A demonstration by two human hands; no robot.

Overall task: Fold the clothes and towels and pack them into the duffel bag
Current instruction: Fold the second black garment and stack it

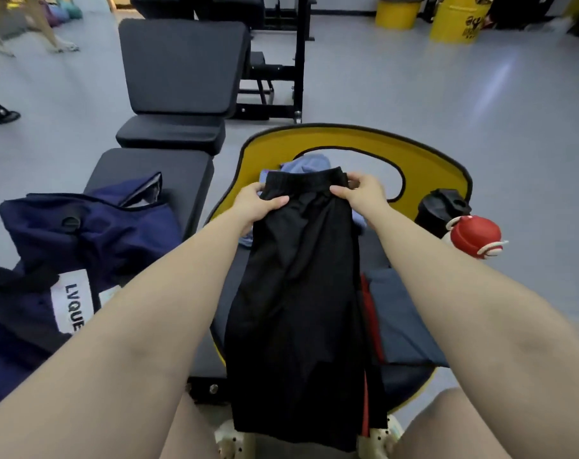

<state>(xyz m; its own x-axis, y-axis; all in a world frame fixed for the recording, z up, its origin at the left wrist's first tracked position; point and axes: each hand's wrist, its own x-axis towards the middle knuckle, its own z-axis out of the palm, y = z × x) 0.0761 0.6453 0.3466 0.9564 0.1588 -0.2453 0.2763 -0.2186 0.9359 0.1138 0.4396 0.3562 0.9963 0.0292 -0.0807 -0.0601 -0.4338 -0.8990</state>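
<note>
Fold step | both hands, left hand [255, 204] and right hand [361, 193], fingers pinched on waistband corners of black shorts [298, 293] | long axis ran toward body | duffel bag [82, 240] lay left, nearer left hand.

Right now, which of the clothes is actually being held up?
The black shorts: both hands, left hand and right hand, grip their waistband. The blue garment behind and the grey-blue folded piece lie untouched.
</note>
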